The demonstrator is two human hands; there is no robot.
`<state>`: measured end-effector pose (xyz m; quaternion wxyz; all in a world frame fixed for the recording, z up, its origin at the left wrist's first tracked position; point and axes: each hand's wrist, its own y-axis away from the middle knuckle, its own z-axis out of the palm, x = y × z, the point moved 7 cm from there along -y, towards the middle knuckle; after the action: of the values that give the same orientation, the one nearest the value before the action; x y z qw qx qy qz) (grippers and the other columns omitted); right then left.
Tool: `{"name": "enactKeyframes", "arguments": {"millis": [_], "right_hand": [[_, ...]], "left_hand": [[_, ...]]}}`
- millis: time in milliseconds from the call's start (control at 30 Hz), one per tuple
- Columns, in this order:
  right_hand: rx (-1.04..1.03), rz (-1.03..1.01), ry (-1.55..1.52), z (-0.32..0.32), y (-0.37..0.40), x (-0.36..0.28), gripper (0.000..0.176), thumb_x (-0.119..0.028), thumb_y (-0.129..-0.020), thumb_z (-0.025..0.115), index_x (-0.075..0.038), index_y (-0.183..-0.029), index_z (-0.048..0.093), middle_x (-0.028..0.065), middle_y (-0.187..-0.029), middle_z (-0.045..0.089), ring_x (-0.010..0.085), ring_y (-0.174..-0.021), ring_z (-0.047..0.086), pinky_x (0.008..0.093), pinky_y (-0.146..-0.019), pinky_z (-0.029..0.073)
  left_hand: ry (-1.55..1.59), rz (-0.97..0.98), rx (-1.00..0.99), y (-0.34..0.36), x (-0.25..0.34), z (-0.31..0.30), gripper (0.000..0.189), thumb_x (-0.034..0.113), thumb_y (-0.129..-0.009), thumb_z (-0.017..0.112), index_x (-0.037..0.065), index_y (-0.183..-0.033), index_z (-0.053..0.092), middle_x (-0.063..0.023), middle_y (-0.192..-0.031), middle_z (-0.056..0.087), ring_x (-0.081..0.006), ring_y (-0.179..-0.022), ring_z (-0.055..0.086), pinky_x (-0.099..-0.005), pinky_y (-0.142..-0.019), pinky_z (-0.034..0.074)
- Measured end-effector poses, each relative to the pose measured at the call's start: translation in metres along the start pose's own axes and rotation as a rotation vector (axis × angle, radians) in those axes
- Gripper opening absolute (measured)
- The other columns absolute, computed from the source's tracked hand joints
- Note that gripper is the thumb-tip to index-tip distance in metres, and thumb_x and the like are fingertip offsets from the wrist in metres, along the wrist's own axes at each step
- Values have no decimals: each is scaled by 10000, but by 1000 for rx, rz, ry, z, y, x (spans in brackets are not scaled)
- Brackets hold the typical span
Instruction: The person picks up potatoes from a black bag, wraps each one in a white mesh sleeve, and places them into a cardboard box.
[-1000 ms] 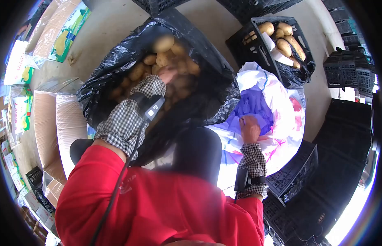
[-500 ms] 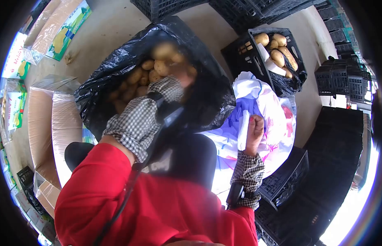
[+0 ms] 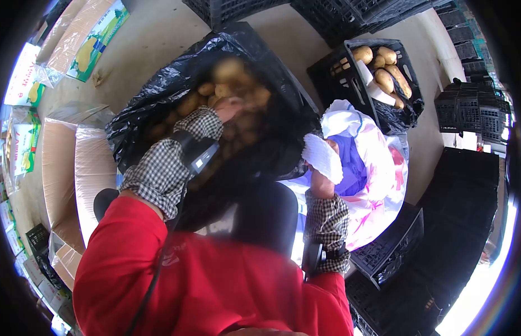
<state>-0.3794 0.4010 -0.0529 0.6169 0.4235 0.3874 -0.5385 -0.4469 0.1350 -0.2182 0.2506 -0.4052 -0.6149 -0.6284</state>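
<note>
My left hand [image 3: 230, 108] reaches into a black plastic bag [image 3: 160, 92] of potatoes [image 3: 255, 101]. Its fingers are smeared by motion among the potatoes, and a blurred potato [image 3: 228, 71] shows just beyond them. In my right hand [image 3: 322, 183] is a white ribbed foam sleeve [image 3: 322, 157], which hides most of the fingers. That hand is beside the black bag's right edge, over a large white plastic bag [image 3: 378, 185] with blue-purple material [image 3: 350, 168] inside.
A black crate [image 3: 355, 92] at the upper right holds several potatoes and a white piece. More black crates [image 3: 333, 22] stand at the back and on the right. Opened cardboard boxes [image 3: 95, 179] are on the left, with printed cartons [image 3: 98, 42] beyond.
My left hand has shifted slightly left within the potato bag. My right hand has moved left and down, and the white foam sleeve now shows broad side up instead of as a narrow strip.
</note>
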Motion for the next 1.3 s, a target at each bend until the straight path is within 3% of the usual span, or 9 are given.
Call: {"name": "enactKeyframes", "arguments": {"millis": [267,467,633,667,800,967,1133,1233,1300], "right_hand": [[-24,5,-315,22,9,-3,196,-153,-866,446,-33,-1022,448,118,-926,535,217,-719,583,263,-527,508],[-87,-422,863,72,9,-29,164,21,-768,502,-11,-929,493,100,-804,565,172,-665,566,285,-573,463],[-254,-602,1081,95,18,-32,157,-18,-753,532,-24,-906,564,107,-781,605,252,-710,599,319,-610,469],[-198,-417,714,84,15,-20,167,-76,-765,549,-37,-926,528,103,-794,601,270,-734,598,338,-610,464],[-283,-226,1115,89,8,-9,125,-99,-759,580,-66,-860,514,104,-786,573,268,-738,557,325,-622,437],[-305,-627,1445,83,-17,-3,160,-165,-723,593,-115,-867,545,52,-835,586,253,-928,518,381,-818,360],[-169,-594,1549,54,-31,37,175,-187,-713,582,-147,-884,587,-2,-996,544,215,-1039,440,459,-914,270],[-173,-533,1563,54,-34,39,189,-191,-716,580,-177,-903,602,-22,-1013,529,206,-1055,423,479,-937,240],[-202,-526,1577,55,-35,40,193,-193,-715,581,-176,-906,603,-17,-1015,525,208,-1058,420,476,-937,240]], "left_hand": [[101,159,16,71,27,6,322,230,-845,501,67,-1123,512,-14,-968,545,-82,-855,488,-208,-709,405],[431,46,-451,180,112,77,339,315,-833,547,76,-1070,509,30,-881,510,-36,-676,432,-158,-528,336],[766,43,-508,187,120,76,261,233,-831,561,90,-1038,488,45,-784,459,-25,-574,368,-160,-448,268],[913,3,-598,190,118,77,235,185,-840,540,83,-1042,478,15,-793,500,-47,-579,430,-174,-447,313],[1182,6,-751,196,113,79,199,114,-839,498,50,-1025,474,-87,-882,588,-184,-785,599,-306,-612,512],[1480,98,87,110,57,-5,241,113,-872,427,4,-1085,403,-150,-1083,510,-258,-1055,490,-425,-926,393],[639,78,265,33,32,-10,390,192,-838,493,50,-1192,409,-79,-1171,455,-193,-1140,405,-350,-945,324],[-451,673,357,-22,53,33,567,63,-684,534,15,-1225,372,-159,-1160,427,-288,-1124,377,-360,-943,314],[-699,366,510,-40,50,55,551,78,-646,598,14,-1160,410,-206,-1182,400,-316,-1115,393,-399,-917,340]]}}
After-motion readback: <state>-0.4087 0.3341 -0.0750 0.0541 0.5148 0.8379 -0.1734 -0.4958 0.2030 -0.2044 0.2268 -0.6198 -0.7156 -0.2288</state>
